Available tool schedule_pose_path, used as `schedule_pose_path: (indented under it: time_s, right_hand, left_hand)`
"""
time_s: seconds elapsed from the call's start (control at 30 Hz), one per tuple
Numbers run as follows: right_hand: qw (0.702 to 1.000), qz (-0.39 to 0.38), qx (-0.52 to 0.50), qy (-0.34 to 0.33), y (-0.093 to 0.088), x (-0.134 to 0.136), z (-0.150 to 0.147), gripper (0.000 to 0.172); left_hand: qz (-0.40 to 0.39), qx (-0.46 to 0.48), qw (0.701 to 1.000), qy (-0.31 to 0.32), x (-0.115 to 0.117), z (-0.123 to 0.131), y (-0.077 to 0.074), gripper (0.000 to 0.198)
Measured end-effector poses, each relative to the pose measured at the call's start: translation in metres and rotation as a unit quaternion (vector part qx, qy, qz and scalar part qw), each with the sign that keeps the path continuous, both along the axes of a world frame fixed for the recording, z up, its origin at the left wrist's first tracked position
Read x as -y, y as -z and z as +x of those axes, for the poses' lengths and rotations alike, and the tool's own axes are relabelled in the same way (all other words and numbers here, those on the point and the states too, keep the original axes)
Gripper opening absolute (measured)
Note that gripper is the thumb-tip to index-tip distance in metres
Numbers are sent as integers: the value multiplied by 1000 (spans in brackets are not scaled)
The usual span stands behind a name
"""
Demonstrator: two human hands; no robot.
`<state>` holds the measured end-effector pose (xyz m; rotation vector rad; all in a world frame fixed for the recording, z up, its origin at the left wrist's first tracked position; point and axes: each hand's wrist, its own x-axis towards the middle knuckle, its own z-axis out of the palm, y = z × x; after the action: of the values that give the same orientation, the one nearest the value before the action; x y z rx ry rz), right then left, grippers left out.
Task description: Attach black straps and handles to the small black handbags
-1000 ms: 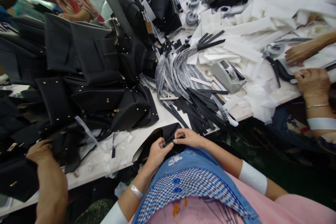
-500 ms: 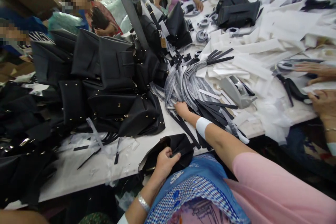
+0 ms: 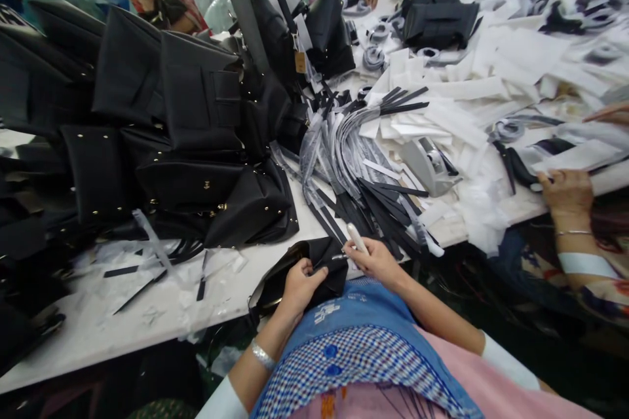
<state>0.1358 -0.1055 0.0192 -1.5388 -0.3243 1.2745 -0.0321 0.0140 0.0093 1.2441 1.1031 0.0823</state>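
My left hand (image 3: 299,286) is closed on a black bag piece (image 3: 322,260) that hangs over the near edge of the white table (image 3: 147,321), against my blue apron. My right hand (image 3: 374,260) is closed round a small tool with a white handle (image 3: 356,237), its metal tip touching the black piece beside my left fingers. A fan of black and plastic-wrapped straps (image 3: 344,163) lies just beyond my hands.
Stacked black handbags (image 3: 187,144) fill the left half of the table. A grey tape dispenser (image 3: 426,167) and heaps of white paper strips (image 3: 472,91) lie to the right. Another person's hand (image 3: 565,191) rests at the right edge; others work at the far end.
My right hand has come back from the strap pile, now holding the white-handled tool, and brought it to the black piece. My left hand kept its hold.
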Motion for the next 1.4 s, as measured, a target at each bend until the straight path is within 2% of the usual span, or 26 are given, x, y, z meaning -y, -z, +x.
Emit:
schedule_pose_path:
  time_s: [0.13, 0.27, 0.43, 0.77, 1.0, 1.2, 1.3, 1.4]
  right_hand:
    - [995, -35, 97, -8, -8, 11, -30, 33]
    - [978, -49, 204, -1, -9, 7, -37, 30]
    - [970, -56, 236, -3, -4, 10, -38, 33]
    - [961, -52, 269, -28, -7, 10, -43, 31]
    - [937, -54, 334, -88, -5, 8, -46, 28]
    - [901, -113, 383, -171, -7, 0, -52, 22]
    - [913, -105, 363, -156, -5, -6, -53, 24]
    - [935, -86, 326, -107, -4, -9, -52, 24]
  left_hand:
    - [2, 1, 1000, 3, -1, 2, 1, 38]
    - [-18, 17, 1000, 10, -3, 3, 1, 38]
    - [-21, 19, 999, 17, -3, 1, 0, 34]
    - [4, 14, 1000, 15, -1, 2, -3, 27]
    - [63, 39, 996, 44, 3, -2, 4, 21]
    - [108, 6, 994, 24, 12, -1, 6, 14]
    - [108, -5, 994, 7, 12, -1, 6, 10]
    - [92, -5, 996, -5, 9, -2, 3, 12]
